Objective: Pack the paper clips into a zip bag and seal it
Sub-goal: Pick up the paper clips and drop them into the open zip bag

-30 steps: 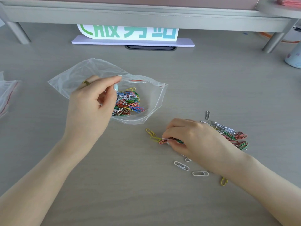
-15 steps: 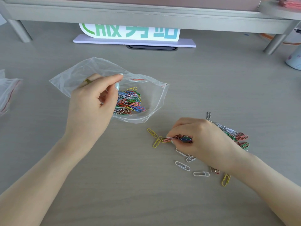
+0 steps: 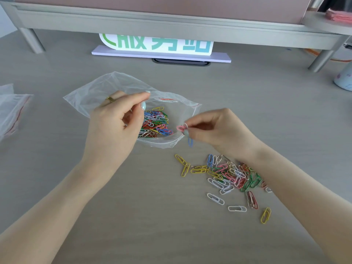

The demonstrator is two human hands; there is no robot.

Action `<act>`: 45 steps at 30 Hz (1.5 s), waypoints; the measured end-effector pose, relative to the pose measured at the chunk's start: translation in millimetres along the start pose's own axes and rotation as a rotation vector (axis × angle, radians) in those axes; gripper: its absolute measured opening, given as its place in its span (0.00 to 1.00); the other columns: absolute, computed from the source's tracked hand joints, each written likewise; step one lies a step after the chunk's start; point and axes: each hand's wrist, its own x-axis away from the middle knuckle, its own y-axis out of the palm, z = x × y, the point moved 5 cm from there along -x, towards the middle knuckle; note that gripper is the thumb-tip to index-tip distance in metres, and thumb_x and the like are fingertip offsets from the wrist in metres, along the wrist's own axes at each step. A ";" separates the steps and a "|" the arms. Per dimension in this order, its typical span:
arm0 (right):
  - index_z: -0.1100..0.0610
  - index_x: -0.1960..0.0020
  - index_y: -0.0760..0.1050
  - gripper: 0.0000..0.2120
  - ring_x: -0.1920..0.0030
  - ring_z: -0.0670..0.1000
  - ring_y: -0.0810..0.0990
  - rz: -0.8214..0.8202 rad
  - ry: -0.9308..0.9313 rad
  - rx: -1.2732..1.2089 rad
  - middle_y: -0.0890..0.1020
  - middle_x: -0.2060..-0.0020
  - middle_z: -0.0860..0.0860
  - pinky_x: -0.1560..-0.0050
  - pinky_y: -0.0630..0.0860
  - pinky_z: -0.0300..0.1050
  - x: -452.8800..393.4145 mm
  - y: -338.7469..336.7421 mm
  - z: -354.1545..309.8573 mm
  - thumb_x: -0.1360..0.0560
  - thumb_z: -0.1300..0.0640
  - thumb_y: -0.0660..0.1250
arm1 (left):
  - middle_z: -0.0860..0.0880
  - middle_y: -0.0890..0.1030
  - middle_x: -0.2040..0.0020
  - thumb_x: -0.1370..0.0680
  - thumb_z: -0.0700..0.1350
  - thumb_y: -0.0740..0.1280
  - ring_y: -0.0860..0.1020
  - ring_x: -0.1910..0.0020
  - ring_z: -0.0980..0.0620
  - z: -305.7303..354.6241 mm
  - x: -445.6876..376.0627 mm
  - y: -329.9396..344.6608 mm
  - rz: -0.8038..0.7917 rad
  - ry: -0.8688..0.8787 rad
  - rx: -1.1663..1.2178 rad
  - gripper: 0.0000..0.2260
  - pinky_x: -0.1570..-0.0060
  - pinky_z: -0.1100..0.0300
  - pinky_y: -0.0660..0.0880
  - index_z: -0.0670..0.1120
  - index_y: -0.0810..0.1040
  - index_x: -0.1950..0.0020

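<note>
Lying flat, clear plastic zip bag (image 3: 106,88) mouth facing right; left hand (image 3: 114,128) pinching its rim, right hand (image 3: 219,130) pinching few coloured paper clips (image 3: 183,128) at mouth

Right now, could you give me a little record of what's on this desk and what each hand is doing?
left hand: pinches the upper lip of the zip bag, holding its mouth open
right hand: pinches a few clips at the bag's mouth, a blue one dangling
in bag: pile of coloured clips
on desk: loose clips near the right wrist
bag seal: open
far left: more bags
back: sign under a shelf
</note>
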 end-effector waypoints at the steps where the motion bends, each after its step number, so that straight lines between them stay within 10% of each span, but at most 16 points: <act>1: 0.51 0.61 0.83 0.06 0.65 0.46 0.70 0.006 -0.005 -0.021 0.82 0.68 0.53 0.63 0.67 0.39 -9.2 4.0 -3.4 0.29 0.61 0.71 | 0.51 0.73 0.63 0.24 0.37 0.62 0.72 0.65 0.57 0.1 -0.1 -0.2 0.002 0.001 0.001 0.12 0.65 0.70 0.65 0.44 0.80 0.43; 9: 0.60 0.56 0.82 0.06 0.72 0.38 0.72 0.039 -0.086 0.175 0.80 0.67 0.51 0.67 0.67 0.29 -67.1 48.3 -14.5 0.29 0.65 0.66 | 0.51 0.74 0.62 0.24 0.38 0.62 0.72 0.64 0.60 1.1 -1.8 -4.3 0.023 -0.004 -0.006 0.12 0.63 0.73 0.65 0.43 0.80 0.43; 19: 0.52 0.45 0.80 0.15 0.47 0.50 0.78 0.075 -0.133 0.510 0.84 0.50 0.48 0.49 0.73 0.43 -81.9 54.8 -14.4 0.26 0.62 0.59 | 0.50 0.75 0.62 0.23 0.41 0.61 0.71 0.64 0.60 2.5 -2.6 -5.1 0.024 0.025 -0.005 0.12 0.64 0.72 0.65 0.43 0.80 0.43; 25: 0.61 0.52 0.78 0.11 0.53 0.58 0.78 0.071 -0.203 0.534 0.82 0.57 0.60 0.51 0.76 0.53 -65.7 43.3 -13.9 0.27 0.62 0.57 | 0.50 0.74 0.62 0.23 0.37 0.63 0.72 0.65 0.54 2.5 -1.0 -2.8 0.012 0.014 0.011 0.11 0.65 0.70 0.66 0.43 0.80 0.44; 32: 0.51 0.50 0.81 0.11 0.60 0.36 0.76 0.064 -0.104 0.432 0.81 0.57 0.41 0.54 0.69 0.27 -14.6 -6.0 2.2 0.25 0.62 0.63 | 0.51 0.74 0.62 0.24 0.37 0.63 0.72 0.64 0.57 4.1 1.2 1.4 -0.017 0.015 0.015 0.12 0.64 0.69 0.67 0.44 0.80 0.44; 45: 0.49 0.45 0.78 0.11 0.51 0.49 0.76 0.177 0.237 0.706 0.73 0.50 0.45 0.52 0.65 0.40 58.5 -102.9 60.2 0.24 0.56 0.61 | 0.52 0.74 0.62 0.23 0.38 0.62 0.72 0.64 0.61 6.1 7.9 10.0 -0.062 0.017 -0.013 0.11 0.64 0.73 0.65 0.43 0.80 0.43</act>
